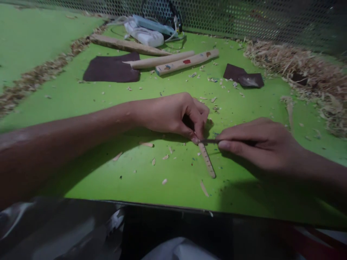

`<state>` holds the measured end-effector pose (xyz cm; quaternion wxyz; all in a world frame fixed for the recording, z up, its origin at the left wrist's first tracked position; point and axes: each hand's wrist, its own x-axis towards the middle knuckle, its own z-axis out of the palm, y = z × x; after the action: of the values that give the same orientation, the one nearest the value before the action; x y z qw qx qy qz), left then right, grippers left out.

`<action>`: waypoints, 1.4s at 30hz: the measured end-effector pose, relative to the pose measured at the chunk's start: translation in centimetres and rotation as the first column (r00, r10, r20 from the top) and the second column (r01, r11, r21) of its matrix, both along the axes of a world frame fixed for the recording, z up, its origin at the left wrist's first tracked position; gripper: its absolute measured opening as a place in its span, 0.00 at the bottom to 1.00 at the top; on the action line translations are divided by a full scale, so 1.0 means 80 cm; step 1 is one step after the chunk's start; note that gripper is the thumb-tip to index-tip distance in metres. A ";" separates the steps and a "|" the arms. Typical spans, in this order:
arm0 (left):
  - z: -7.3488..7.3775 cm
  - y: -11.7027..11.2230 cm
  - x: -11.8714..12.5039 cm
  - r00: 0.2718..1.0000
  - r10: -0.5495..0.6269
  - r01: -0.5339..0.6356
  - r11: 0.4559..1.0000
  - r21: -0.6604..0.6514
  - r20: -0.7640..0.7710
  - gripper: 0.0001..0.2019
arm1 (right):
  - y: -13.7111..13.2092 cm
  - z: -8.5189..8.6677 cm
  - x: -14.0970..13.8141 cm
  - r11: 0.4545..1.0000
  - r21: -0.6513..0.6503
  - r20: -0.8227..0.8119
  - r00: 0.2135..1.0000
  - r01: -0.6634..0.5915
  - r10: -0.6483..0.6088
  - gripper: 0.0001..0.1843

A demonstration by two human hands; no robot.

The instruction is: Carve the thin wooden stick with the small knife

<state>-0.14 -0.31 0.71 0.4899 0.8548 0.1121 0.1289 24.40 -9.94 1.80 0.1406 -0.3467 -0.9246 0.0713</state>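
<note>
My left hand [184, 113] pinches the far end of a small flat wooden stick [207, 160] between thumb and fingers. A row of short dark marks or notches runs along the stick, and its rounded near end points toward me on the green tabletop. From the right, my right hand [260, 144] grips a thin dark blade-like tool [210, 141], most of it hidden in the fingers. The tool's tip meets the stick right beside my left thumb. Small wood chips lie around both hands.
Behind my hands lie a painted wooden rod [187, 62], a plain rod [165, 60], a longer stick [127, 45] and brown sandpaper pieces [111, 68]. A white power adapter [145, 35] with cables sits at the back. Wood shavings [300, 68] heap along the perforated metal screen [217, 18].
</note>
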 end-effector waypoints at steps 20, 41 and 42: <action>0.001 0.000 -0.001 1.000 0.013 -0.013 1.000 -0.016 -0.024 0.02 | -0.004 -0.015 0.003 0.994 0.079 0.081 0.994 -0.079 0.073 0.19; -0.002 0.000 -0.001 1.000 -0.016 0.016 1.000 0.005 0.026 0.04 | -0.032 -0.007 -0.021 0.915 0.399 0.283 0.956 -0.049 -0.072 0.16; -0.002 0.000 -0.001 1.000 -0.017 0.017 1.000 0.006 0.026 0.04 | -0.028 -0.008 -0.019 0.917 0.394 0.287 0.956 -0.064 -0.056 0.17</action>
<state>-0.25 -0.29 0.57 0.4898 0.8556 0.0980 0.1361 22.87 -12.21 1.18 0.0699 -0.3155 -0.9308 -0.1706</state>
